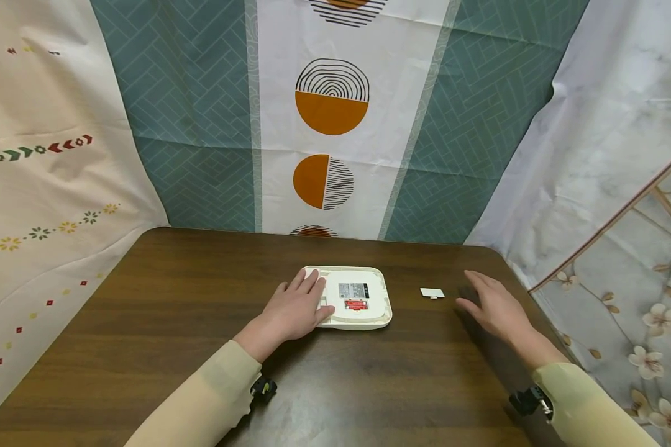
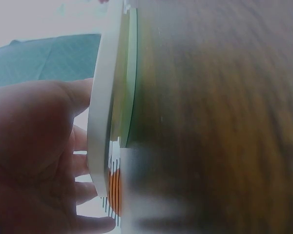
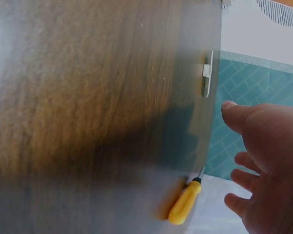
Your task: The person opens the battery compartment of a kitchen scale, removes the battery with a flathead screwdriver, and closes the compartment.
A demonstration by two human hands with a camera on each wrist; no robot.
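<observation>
A flat white device (image 1: 379,301) with rounded corners lies on the table, its underside up. Its label shows, and a red battery area (image 1: 356,305) is exposed in an uncovered compartment. My left hand (image 1: 296,309) rests on the device's left side, fingers extended and thumb along the near part. To the right lies a small white battery cover (image 1: 432,293) with a tab. My right hand (image 1: 496,307) is held over the table beyond that cover, fingers loosely extended and holding nothing. Below it, the right wrist view shows a yellow-handled screwdriver (image 3: 185,202), hidden in the head view.
The dark wooden table (image 1: 201,279) has rounded far corners. Patterned cloths hang around it: a teal and white curtain (image 1: 201,124) at the back, a cream cloth (image 1: 45,186) on the left and a floral one (image 1: 637,298) on the right.
</observation>
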